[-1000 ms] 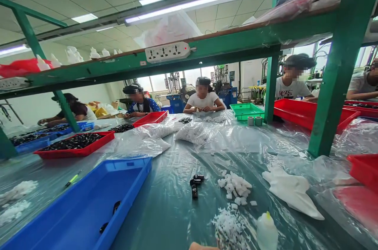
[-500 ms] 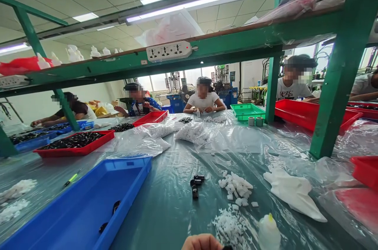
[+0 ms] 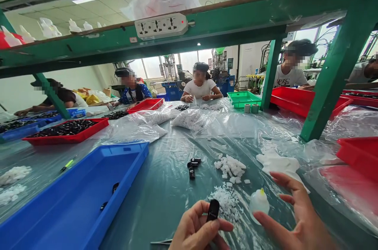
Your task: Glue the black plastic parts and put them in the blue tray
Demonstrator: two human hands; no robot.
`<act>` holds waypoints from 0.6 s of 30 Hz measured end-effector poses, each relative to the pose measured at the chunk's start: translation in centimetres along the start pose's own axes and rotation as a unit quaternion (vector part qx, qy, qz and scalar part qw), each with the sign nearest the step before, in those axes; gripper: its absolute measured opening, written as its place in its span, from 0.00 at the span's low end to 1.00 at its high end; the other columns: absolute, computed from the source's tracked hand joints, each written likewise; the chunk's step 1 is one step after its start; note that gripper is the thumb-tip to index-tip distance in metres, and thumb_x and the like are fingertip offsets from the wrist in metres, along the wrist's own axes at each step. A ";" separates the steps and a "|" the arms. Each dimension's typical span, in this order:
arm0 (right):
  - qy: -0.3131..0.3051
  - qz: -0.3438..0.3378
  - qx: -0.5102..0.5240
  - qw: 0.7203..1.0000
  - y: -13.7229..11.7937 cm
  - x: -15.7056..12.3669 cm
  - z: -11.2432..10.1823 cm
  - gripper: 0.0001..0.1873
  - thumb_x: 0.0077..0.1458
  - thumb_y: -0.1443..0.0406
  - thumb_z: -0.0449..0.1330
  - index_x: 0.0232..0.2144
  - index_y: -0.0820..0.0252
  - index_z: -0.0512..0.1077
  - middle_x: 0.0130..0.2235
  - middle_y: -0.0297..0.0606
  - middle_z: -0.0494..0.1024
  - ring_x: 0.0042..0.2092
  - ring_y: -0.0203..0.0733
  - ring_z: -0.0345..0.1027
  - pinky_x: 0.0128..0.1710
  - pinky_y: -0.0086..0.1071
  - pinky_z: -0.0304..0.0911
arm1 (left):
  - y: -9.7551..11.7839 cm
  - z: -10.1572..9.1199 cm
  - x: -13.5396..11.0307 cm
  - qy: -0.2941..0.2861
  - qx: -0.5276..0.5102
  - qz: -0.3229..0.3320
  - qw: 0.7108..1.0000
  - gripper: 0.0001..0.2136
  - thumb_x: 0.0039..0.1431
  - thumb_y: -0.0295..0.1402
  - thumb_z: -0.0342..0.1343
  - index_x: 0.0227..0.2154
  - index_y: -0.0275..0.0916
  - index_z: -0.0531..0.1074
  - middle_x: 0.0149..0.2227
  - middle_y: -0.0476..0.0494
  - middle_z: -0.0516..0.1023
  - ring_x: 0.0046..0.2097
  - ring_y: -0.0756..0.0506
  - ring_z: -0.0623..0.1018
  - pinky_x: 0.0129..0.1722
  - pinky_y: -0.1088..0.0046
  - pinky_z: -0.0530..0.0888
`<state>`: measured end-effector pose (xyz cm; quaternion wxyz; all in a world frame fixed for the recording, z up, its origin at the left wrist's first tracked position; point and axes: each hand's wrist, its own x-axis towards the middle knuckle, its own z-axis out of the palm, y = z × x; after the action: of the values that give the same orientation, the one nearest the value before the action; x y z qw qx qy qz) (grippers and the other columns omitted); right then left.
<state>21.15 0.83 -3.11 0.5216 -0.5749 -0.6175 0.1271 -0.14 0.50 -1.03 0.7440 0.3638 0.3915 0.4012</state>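
My left hand [image 3: 196, 226] is closed round a small glossy black oblong part [image 3: 213, 210], held upright between thumb and fingers. My right hand [image 3: 298, 218] is open, thumb and fingers spread beside a small squeeze bottle [image 3: 259, 205] with a yellow tip. Whether the thumb touches the bottle I cannot tell. Beyond my left hand lies a heap of tiny white pieces [image 3: 226, 200], with a pile of larger white pieces [image 3: 230, 168] behind it. Several black parts [image 3: 192, 167] sit together on the table. Metal tweezers or a similar thin tool [image 3: 161, 242] show partly by my left wrist.
A large blue tray [image 3: 124, 187] with a few black parts stands at left. A white cloth or paper [image 3: 280, 163] lies right of the piles, near a red tray [image 3: 358, 155]. A green shelf frame [image 3: 236, 27] crosses overhead. Several people sit across the table.
My left hand has risen further into view with the black part. My right hand has come in beside the bottle. The view has tilted down a little.
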 end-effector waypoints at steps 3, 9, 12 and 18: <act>-0.054 0.087 0.030 0.994 1.4 0.4 1.6 0.38 0.46 0.52 0.58 0.56 0.57 0.52 0.56 0.49 0.63 0.57 0.56 0.58 0.49 0.48 0.61 | 0.0 0.4 -0.1 -0.001 0.011 0.009 1.000 0.17 0.49 0.39 0.63 0.33 0.35 0.62 0.37 0.35 0.80 0.25 0.50 0.79 0.21 0.82 0.68; -0.224 0.098 0.058 0.968 2.5 0.7 2.1 0.20 0.48 0.58 0.58 0.44 0.59 0.65 0.42 0.42 0.77 0.42 0.47 0.72 0.42 0.37 0.65 | -0.5 0.5 0.0 -0.007 0.041 0.003 0.999 0.18 0.45 0.40 0.65 0.30 0.36 0.63 0.35 0.36 0.81 0.26 0.50 0.79 0.20 0.82 0.67; -0.224 0.052 0.019 0.973 2.0 1.1 1.3 0.19 0.51 0.56 0.57 0.43 0.58 0.67 0.38 0.39 0.78 0.36 0.46 0.73 0.35 0.35 0.68 | -0.8 0.5 0.0 -0.018 0.035 0.006 0.999 0.18 0.40 0.38 0.69 0.26 0.35 0.65 0.29 0.39 0.81 0.24 0.51 0.76 0.24 0.80 0.68; -0.102 -0.248 -0.093 0.959 0.7 1.9 -0.1 0.18 0.48 0.72 0.52 0.42 0.54 0.69 0.38 0.36 0.78 0.41 0.44 0.72 0.38 0.35 0.69 | -1.5 0.4 0.0 -0.040 0.012 -0.029 0.999 0.16 0.36 0.34 0.70 0.24 0.33 0.69 0.23 0.43 0.79 0.22 0.53 0.74 0.24 0.80 0.65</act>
<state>22.07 2.62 -2.67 0.4153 -0.4336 -0.7997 -0.0066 0.69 -0.20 -2.12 0.7661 0.3765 0.3767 0.3598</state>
